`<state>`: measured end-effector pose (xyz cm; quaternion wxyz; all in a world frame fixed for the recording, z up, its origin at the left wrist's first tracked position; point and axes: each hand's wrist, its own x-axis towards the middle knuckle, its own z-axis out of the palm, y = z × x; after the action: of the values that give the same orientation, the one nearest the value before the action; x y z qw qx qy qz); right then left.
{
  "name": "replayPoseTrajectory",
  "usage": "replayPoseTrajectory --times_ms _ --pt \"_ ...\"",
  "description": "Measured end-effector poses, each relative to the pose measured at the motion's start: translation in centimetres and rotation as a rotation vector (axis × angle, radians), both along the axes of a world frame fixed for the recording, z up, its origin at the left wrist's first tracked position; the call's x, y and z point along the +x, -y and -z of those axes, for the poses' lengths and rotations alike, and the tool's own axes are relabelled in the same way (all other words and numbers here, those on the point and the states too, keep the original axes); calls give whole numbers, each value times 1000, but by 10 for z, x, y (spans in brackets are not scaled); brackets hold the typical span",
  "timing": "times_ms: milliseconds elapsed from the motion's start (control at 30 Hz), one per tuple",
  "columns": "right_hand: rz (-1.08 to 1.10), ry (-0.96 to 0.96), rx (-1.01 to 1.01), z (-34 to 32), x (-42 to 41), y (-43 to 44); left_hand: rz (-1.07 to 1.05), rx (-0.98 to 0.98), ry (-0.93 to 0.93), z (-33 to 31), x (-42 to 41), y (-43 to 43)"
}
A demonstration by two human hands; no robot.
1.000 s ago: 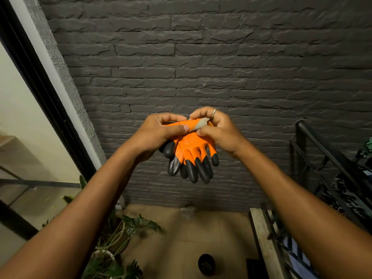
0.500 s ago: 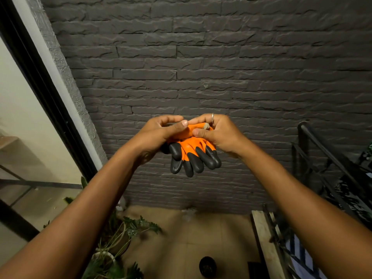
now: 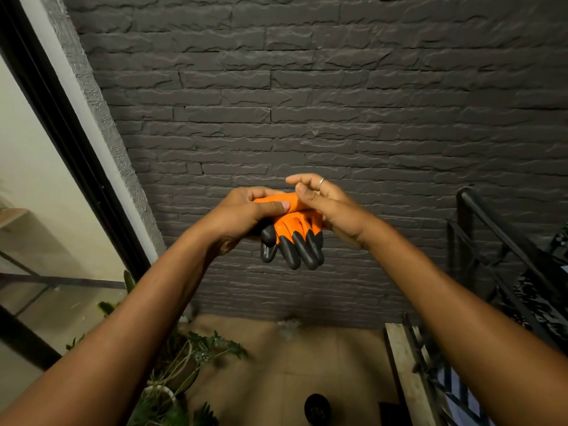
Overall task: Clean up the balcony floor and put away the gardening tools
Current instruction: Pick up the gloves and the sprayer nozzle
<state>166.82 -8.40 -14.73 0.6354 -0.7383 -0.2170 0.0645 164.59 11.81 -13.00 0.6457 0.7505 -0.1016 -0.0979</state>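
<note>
A pair of orange gardening gloves (image 3: 295,224) with black fingertips is bunched together, held up at chest height in front of the dark brick wall. My left hand (image 3: 242,215) grips the folded cuff end, thumb pressed across the orange fabric. My right hand (image 3: 330,207) holds the gloves from the right side, with its index and middle fingers lifted above the cuff; a ring shows on one finger. The black glove fingers hang down below both hands. The grey cuff edge is hidden.
Below lies a tan tiled balcony floor (image 3: 276,379). Potted green plants (image 3: 184,373) stand at the lower left, a small black pot (image 3: 317,408) near the bottom middle. A black metal railing (image 3: 491,256) and a wooden plank (image 3: 402,373) line the right; a glass door frame (image 3: 70,139) lines the left.
The gloves have been rolled tighter, so the grey cuff no longer shows. My right fingers have lifted off the cuff, and the hanging fingertips have shifted slightly right.
</note>
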Motion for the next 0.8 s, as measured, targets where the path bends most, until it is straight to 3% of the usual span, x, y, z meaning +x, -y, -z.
replayPoseTrajectory --times_ms 133,267,467,567,800 --pt "36 -53 -122 2 5 0 -26 18 96 3 2 0" --pt "76 68 -128 -2 8 2 -42 -1 162 8 4 -1" --pt "18 132 -32 -3 7 4 14 -19 40 6 6 -3" --pt "32 193 -59 1 9 5 95 35 -37 5 3 -3" --pt "30 308 -99 11 7 2 66 -24 -87 8 7 -2"
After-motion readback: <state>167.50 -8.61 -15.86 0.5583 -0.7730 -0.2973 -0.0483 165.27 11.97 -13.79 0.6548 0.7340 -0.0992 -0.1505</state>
